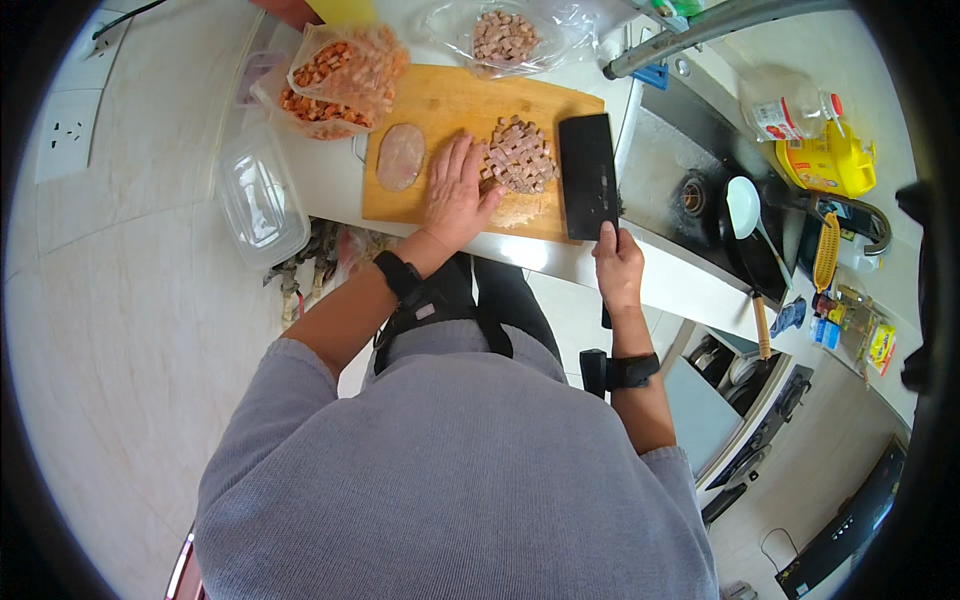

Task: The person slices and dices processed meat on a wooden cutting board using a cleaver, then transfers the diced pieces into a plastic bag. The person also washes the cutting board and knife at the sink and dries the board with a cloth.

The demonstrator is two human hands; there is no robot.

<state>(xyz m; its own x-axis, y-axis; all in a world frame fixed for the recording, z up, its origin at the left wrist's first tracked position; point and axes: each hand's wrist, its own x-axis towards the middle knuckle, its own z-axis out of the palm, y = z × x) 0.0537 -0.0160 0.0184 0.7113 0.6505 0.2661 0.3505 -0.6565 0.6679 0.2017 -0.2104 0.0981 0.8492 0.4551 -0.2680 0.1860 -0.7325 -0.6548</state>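
A wooden cutting board (465, 97) lies on the white counter, bearing a heap of diced pink meat (519, 156) and, at its left, a flat oval slice of meat (400, 157). My left hand (459, 187) is spread palm down between the two, its thumb and fingertips beside the near left edge of the diced heap. Nothing shows in its grasp, though the underside is hidden. At the board's right end my right hand (619, 262) grips a black-bladed cleaver (588, 176). Its broad blade lies over the board's right edge, apart from the diced pieces.
Bags of diced orange pieces (330, 82) and diced meat (507, 37) stand behind the board. A clear plastic container (262, 199) overhangs the counter's left end. To the right are a gas stove (667, 150), a pan with a wooden handle (761, 326) and a white ladle (744, 208).
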